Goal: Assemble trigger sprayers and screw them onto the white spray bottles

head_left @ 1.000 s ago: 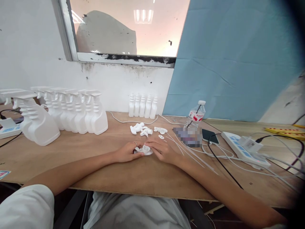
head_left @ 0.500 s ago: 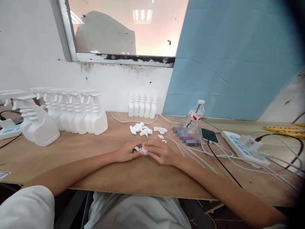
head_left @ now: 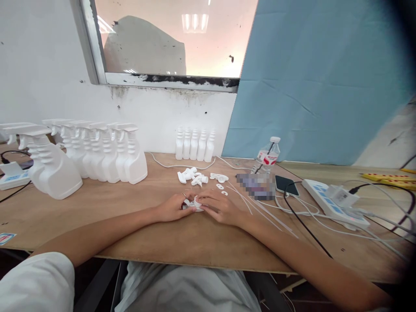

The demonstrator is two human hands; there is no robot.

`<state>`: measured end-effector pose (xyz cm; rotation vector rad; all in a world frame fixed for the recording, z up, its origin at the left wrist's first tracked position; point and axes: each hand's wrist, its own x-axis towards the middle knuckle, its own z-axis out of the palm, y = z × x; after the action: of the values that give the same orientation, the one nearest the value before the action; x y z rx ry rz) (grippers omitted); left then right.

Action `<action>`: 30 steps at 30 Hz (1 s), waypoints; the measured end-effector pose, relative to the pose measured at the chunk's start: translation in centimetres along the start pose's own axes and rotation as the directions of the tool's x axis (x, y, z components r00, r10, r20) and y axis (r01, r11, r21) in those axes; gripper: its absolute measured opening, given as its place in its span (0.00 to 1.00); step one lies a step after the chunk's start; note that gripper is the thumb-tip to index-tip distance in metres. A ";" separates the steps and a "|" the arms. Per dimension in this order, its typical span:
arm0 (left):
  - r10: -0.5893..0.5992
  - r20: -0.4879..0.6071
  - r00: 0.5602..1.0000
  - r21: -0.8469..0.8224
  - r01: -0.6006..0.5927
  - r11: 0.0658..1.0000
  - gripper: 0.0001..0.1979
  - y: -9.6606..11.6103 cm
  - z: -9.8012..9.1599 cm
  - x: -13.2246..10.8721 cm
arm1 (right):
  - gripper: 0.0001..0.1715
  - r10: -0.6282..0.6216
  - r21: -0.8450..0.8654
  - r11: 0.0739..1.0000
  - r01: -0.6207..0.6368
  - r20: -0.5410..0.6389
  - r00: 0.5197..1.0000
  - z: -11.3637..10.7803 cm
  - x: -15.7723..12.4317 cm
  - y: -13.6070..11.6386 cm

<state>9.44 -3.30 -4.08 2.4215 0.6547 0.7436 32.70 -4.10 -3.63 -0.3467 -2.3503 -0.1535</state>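
Note:
Both hands meet over the wooden table, around a small white plastic part (head_left: 196, 203). My left hand (head_left: 173, 208), with a ring on one finger, grips the part from the left. Fingers of my right hand (head_left: 219, 206) are closed on its right side. Much of the part is hidden by the fingers. Just behind the hands lie white spray heads (head_left: 191, 175), a flat white piece (head_left: 219, 177) and small white rings (head_left: 220, 186). Thin clear tubes (head_left: 256, 208) lie to the right of my right hand.
White spray bottles (head_left: 110, 156) stand at the left; several small white bottles (head_left: 194, 145) stand by the wall. On the right are a water bottle (head_left: 267, 157), a blurred-out item (head_left: 258, 186), a phone (head_left: 286, 185), a power strip (head_left: 334, 203) and cables.

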 end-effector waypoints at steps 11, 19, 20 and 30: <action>0.015 -0.014 1.000 0.032 -0.015 0.999 0.25 0.3 -0.2 -0.3 | 0.19 0.148 -0.025 0.989 -0.146 0.105 0.983 0.3 -0.5 -0.1; 0.062 0.012 0.998 0.140 -0.063 0.988 0.17 -0.2 -0.2 -0.3 | 0.16 0.179 -0.031 0.984 -0.176 0.110 0.978 0.4 -0.5 0.2; 0.064 0.017 0.998 0.149 -0.066 0.987 0.18 -0.1 -0.2 -0.2 | 0.15 0.181 -0.022 0.984 -0.180 0.119 0.976 0.4 -0.5 0.3; 0.018 -0.008 1.000 0.269 -0.016 0.963 0.20 -0.8 0.0 -0.3 | 0.14 0.239 -0.022 0.971 -0.238 0.133 0.962 0.8 -1.1 0.6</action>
<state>8.99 -2.94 -4.68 2.6733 0.7843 0.7138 33.05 -3.57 -4.96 -0.6576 -2.4171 -0.0214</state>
